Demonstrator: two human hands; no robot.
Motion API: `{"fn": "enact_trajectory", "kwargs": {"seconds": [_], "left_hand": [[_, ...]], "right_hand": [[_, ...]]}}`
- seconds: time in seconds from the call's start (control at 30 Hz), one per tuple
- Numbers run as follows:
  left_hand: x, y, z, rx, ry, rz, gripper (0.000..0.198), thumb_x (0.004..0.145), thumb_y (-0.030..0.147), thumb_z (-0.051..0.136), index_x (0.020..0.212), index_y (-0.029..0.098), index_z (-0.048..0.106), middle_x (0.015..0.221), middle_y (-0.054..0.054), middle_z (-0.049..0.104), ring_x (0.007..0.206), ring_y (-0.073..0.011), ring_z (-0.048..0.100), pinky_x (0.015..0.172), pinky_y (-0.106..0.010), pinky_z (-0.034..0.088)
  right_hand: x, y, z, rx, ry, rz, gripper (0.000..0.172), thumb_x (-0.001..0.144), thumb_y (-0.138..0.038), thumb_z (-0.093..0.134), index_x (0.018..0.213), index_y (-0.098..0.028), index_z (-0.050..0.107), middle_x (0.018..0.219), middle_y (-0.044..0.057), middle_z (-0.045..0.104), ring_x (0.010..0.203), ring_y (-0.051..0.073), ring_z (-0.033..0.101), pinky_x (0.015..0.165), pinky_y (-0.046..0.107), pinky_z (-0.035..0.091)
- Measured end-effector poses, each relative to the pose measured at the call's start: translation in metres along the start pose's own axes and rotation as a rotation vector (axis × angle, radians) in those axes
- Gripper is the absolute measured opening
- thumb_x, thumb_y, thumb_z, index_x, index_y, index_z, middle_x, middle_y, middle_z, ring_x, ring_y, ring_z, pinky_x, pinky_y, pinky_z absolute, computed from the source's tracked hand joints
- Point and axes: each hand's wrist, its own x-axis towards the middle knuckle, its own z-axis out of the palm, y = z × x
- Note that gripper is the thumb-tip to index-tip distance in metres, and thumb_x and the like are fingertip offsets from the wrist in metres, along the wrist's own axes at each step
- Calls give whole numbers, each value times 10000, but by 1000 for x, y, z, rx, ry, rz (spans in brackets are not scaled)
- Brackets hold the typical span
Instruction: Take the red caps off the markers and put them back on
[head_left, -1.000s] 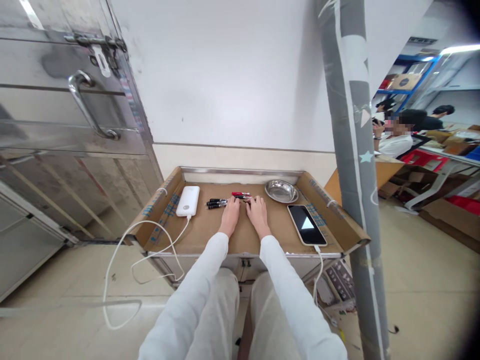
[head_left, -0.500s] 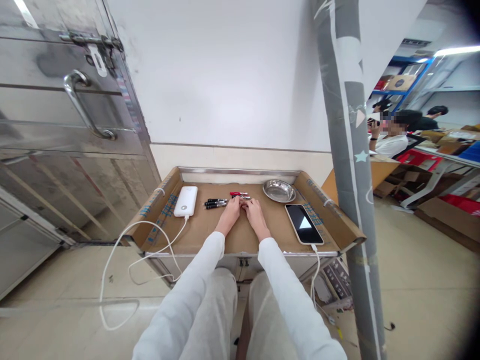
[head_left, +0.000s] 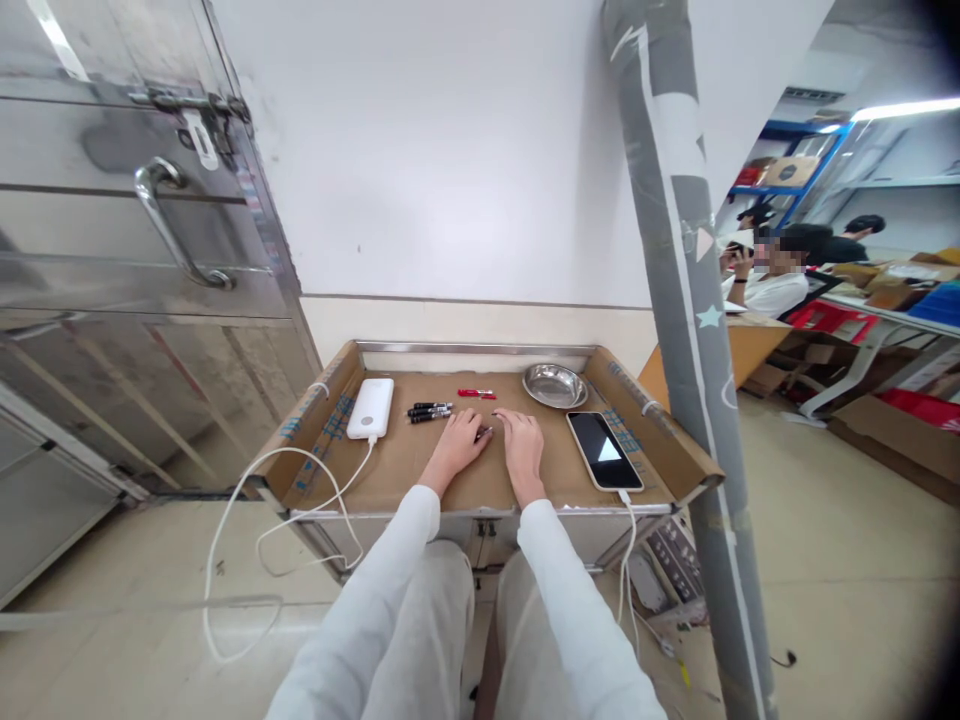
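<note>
My left hand (head_left: 459, 442) rests low over the cardboard-lined table top, its fingers closed on a slim pen part (head_left: 486, 431) whose dark, silvery end sticks out towards the right. Most of that part is hidden under the fingers. Across a small gap, my right hand (head_left: 523, 440) pinches a tiny dark piece at its fingertips, too small to name. Several black pens (head_left: 429, 412) lie side by side just left of my left hand. Beyond both hands lie red pens (head_left: 476, 394), close together.
A white power bank (head_left: 370, 408) with a cable lies at the left. To the right are a round metal dish (head_left: 555, 386) and a plugged-in phone (head_left: 604, 450). Raised cardboard sides (head_left: 660, 420) edge the table. A wrapped grey pole (head_left: 679, 300) stands at the right; people sit beyond it.
My hands were together near the red pens. They have moved apart and slightly nearer to me, each with a small piece, leaving the red pens uncovered. The view has shifted slightly.
</note>
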Motion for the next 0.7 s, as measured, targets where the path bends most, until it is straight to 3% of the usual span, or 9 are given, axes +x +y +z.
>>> {"fn": "enact_trajectory", "kwargs": {"seconds": [0.13, 0.33, 0.5, 0.7], "left_hand": [[-11, 0, -4, -39, 120, -89, 161, 933, 271, 393, 957, 172, 518, 970, -67, 580, 883, -186, 562, 822, -326, 443], [-8, 0, -3, -90, 193, -135, 186, 949, 263, 359, 1004, 178, 515, 983, -71, 587, 903, -182, 580, 818, -307, 453], [-12, 1, -8, 53, 250, -273, 190, 933, 228, 376, 994, 160, 542, 963, -102, 603, 918, -227, 560, 819, -359, 442], [-18, -2, -3, 201, 291, -449, 239, 901, 132, 336, 1003, 133, 551, 976, -138, 585, 955, -269, 522, 868, -438, 421]], "right_hand": [[1, -4, -1, 15, -38, -33, 265, 920, -224, 425, 1018, -209, 671, 1012, 58, 697, 887, 187, 601, 849, 311, 419], [1, -15, -7, 106, -102, -182, 321, 921, -192, 362, 1109, -200, 623, 1101, 65, 663, 985, 198, 590, 904, 333, 425], [0, -26, -9, 138, -212, -291, 523, 887, -161, 360, 1400, -259, 332, 1242, 47, 580, 1113, 172, 533, 933, 316, 426], [11, -18, 9, -103, -160, -148, 452, 867, -115, 363, 1298, -202, 471, 1316, 109, 495, 1148, 225, 467, 947, 366, 388]]}}
